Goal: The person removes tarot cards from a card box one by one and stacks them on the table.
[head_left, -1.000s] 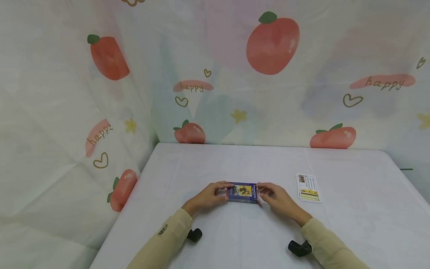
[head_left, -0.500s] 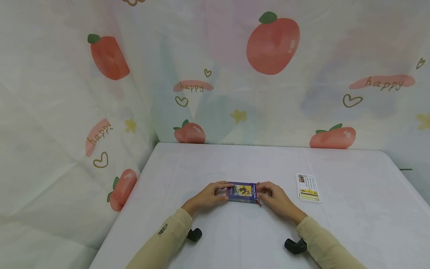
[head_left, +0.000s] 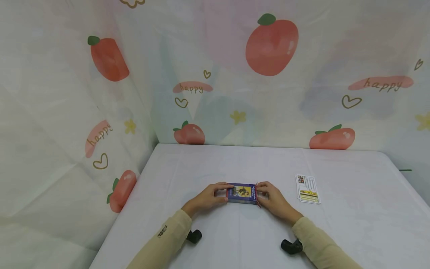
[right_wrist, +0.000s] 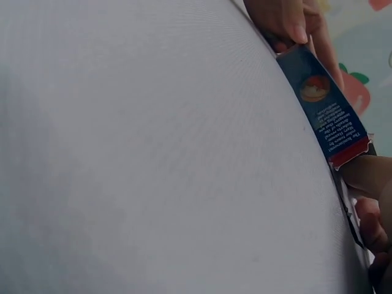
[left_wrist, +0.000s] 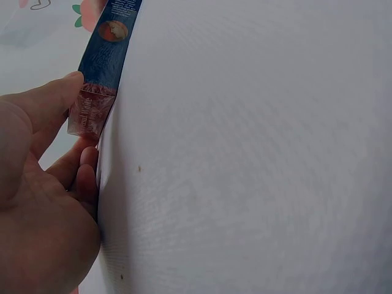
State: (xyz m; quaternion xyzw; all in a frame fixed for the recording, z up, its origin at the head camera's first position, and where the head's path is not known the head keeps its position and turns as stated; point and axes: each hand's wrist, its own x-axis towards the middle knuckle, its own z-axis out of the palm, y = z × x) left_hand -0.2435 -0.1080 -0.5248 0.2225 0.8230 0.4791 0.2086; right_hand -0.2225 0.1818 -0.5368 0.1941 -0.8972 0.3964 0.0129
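A small blue card box with a yellow picture lies flat on the white table. My left hand grips its left end, with the thumb on the near side. My right hand is at the opposite end, where red-edged flaps stand out. The right wrist view shows that end of the box open, with a digit of the right hand at the opening and its tip hidden. Other fingers are bent beside a dark flap; whether they pinch anything is hidden.
A small stack of cards, slightly fanned, lies to the right of my right hand. Black devices sit at both wrists. Behind and left of the table hangs a fruit-printed cloth.
My right hand has moved a little left, closer against the open end of the box. My left hand and the box have hardly moved.
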